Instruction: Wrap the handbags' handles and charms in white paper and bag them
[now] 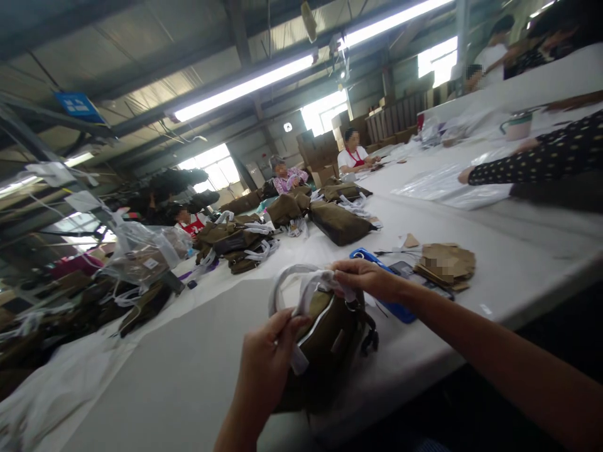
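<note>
Left hand (266, 358) and right hand (365, 279) gripping olive bag (325, 342), contents hidden

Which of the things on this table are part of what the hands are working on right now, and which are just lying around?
In hand:
- olive bag, gripped by left hand
- white strap, pinched by right hand

Lying about:
- blue tool beside the bag
- brown paper pieces
- other olive bags farther up the table
- clear plastic sheets
</note>
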